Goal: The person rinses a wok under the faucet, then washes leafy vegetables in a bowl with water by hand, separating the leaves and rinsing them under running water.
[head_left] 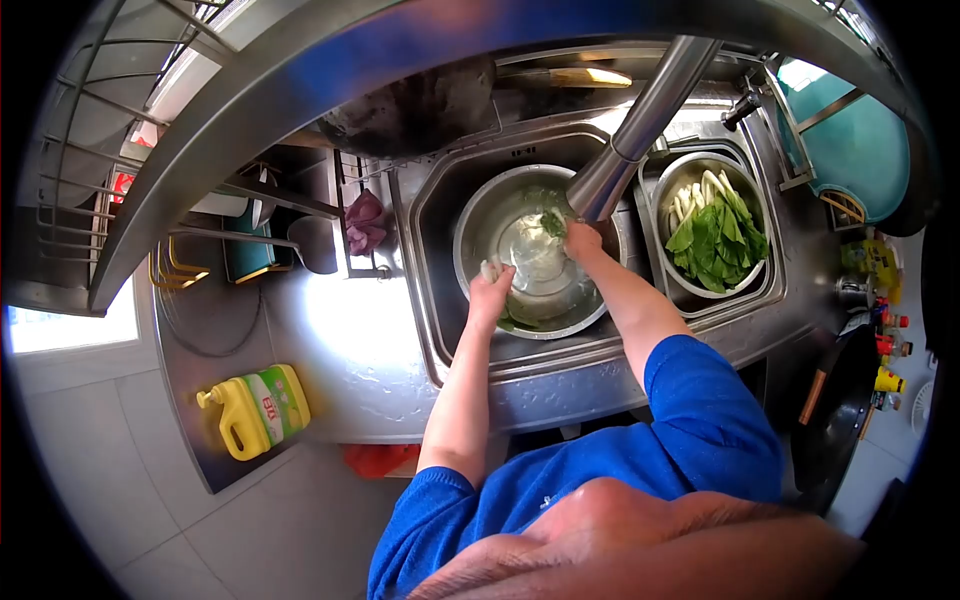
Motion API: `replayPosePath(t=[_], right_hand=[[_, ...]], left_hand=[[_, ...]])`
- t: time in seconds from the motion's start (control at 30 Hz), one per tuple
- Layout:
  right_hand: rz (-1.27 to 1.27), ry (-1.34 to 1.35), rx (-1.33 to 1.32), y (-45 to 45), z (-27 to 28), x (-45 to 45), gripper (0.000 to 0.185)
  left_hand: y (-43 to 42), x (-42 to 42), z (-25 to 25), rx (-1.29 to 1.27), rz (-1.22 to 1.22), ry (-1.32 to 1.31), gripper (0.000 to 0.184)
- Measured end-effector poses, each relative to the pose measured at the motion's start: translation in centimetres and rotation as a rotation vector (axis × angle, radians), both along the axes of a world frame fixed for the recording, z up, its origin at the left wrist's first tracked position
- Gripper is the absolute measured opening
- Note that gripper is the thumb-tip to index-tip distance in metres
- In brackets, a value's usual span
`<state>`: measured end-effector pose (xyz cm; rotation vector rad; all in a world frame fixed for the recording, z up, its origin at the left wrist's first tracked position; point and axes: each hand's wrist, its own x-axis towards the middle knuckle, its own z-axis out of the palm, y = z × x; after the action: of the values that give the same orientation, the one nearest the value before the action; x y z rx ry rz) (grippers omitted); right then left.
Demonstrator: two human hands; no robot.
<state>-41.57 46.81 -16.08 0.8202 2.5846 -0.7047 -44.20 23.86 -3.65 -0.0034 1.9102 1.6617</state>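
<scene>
A wide steel basin (463,225) with water in it sits in the large left sink. My left hand (490,290) is at the basin's near left side, its fingers closed round a pale bok choy stalk (489,270). Just under the faucet (612,170), my right hand (582,241) is closed on a green bok choy leaf (553,223), which shows beyond its fingers. More green leaf (518,313) lies in the water below my left hand. The faucet covers part of the basin's far right rim, and the inner side of both hands is partly hidden.
The smaller right sink holds a steel bowl (686,168) of leafy bok choy (718,240). A steel rack (420,30) arches overhead. On the counter at left stands a yellow detergent bottle (262,408); a purple cloth (365,222) hangs nearby. A dark wok (838,400) is at right.
</scene>
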Motion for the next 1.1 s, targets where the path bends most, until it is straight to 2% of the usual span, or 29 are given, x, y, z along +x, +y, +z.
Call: replayPosePath(t=[0.03,0.07,0.1,0.13,0.17,0.2,0.23,0.3,0.37,0.43,0.47,0.5,0.53,0.6,0.63,0.67,0.7,0.73,0.8,0.87,0.9,0.93,0.97,1.03,1.1], right_hand=[[0.123,-0.092,0.010,0.0,-1.2,0.4,0.039],[0.121,-0.098,0.004,-0.6,-0.4,1.1,0.039],[0.251,-0.238,-0.213,-1.1,1.5,1.2,0.033],[0.382,-0.383,-0.428,-1.3,3.6,1.7,0.028],[0.383,-0.390,-0.426,-1.7,6.3,2.7,0.028],[0.217,-0.335,-0.704,-1.9,9.3,3.5,0.025],[0.044,-0.271,-0.973,-2.0,11.5,4.2,0.022],[0.057,-0.247,-1.051,-1.6,13.4,5.4,0.018],[-0.122,-0.171,-1.179,-0.9,14.8,6.7,0.017],[-0.169,-0.127,-1.199,-0.6,18.0,7.6,0.019],[-0.251,-0.021,-1.224,-0.8,19.6,7.9,0.025],[-0.340,0.091,-1.242,-0.6,20.6,8.3,0.031],[-0.325,0.193,-1.235,0.1,20.2,8.8,0.036],[-0.254,0.435,-0.999,1.4,19.6,9.8,0.032],[-0.199,0.571,-0.838,1.5,19.3,10.3,0.035],[-0.053,0.595,-0.620,1.4,21.8,10.8,0.052],[0.084,0.641,-0.408,1.7,21.9,11.4,0.059],[-0.010,0.691,-0.464,1.8,22.1,11.9,0.059],[-0.159,0.755,-0.524,3.1,23.2,12.7,0.056],[-0.255,0.702,-0.515,6.2,26.6,14.0,0.051],[-0.300,0.635,-0.510,8.0,27.6,14.7,0.047],[-0.255,0.716,-0.328,11.4,24.1,15.7,0.041],[-0.369,0.682,-0.314,13.1,25.0,16.4,0.039],[-0.430,0.681,-0.072,16.9,25.1,17.4,0.043],[-0.361,0.575,0.443,20.8,21.8,18.0,0.052]], left_hand=[[0.2,0.0,0.1,-0.063,-0.068,0.028,0.015],[0.3,0.3,0.2,-0.125,-0.141,0.052,0.015],[0.7,0.2,0.3,-0.121,-0.142,0.055,0.015],[1.1,0.4,0.5,-0.125,-0.251,0.160,0.016],[1.3,0.9,0.5,-0.131,-0.358,0.259,0.019],[1.6,1.0,-0.8,-0.079,-0.485,0.516,0.031],[2.2,1.4,-0.6,-0.074,-0.481,0.519,0.031],[3.4,2.5,0.6,-0.008,-0.636,0.568,0.038],[4.3,3.7,2.2,-0.038,-0.568,0.508,0.043],[5.6,4.6,3.5,-0.002,-0.371,0.554,0.043],[6.2,4.8,3.7,-0.071,-0.318,0.688,0.039],[6.7,5.0,4.0,-0.054,-0.329,0.688,0.039],[7.3,5.2,4.2,-0.083,-0.220,0.515,0.036],[9.0,5.6,5.5,-0.063,-0.034,0.243,0.023],[10.0,5.4,3.6,0.129,-0.044,0.091,0.022],[11.7,5.9,5.0,0.346,0.010,-0.149,0.025],[13.5,6.5,6.5,0.555,0.070,-0.394,0.027],[15.2,6.7,7.0,0.562,0.066,-0.398,0.027],[18.3,7.0,7.8,0.982,-0.042,-0.880,0.034],[20.7,7.6,9.3,1.109,-0.294,-0.871,0.036],[21.4,7.8,10.1,0.991,-0.493,-0.692,0.041],[21.8,8.1,11.7,0.789,-0.623,-0.540,0.050],[22.2,8.6,11.8,0.540,-0.609,-0.387,0.054],[21.3,8.2,12.8,0.400,-0.735,-0.069,0.053],[19.2,6.7,10.4,0.133,-0.702,0.252,0.049]])
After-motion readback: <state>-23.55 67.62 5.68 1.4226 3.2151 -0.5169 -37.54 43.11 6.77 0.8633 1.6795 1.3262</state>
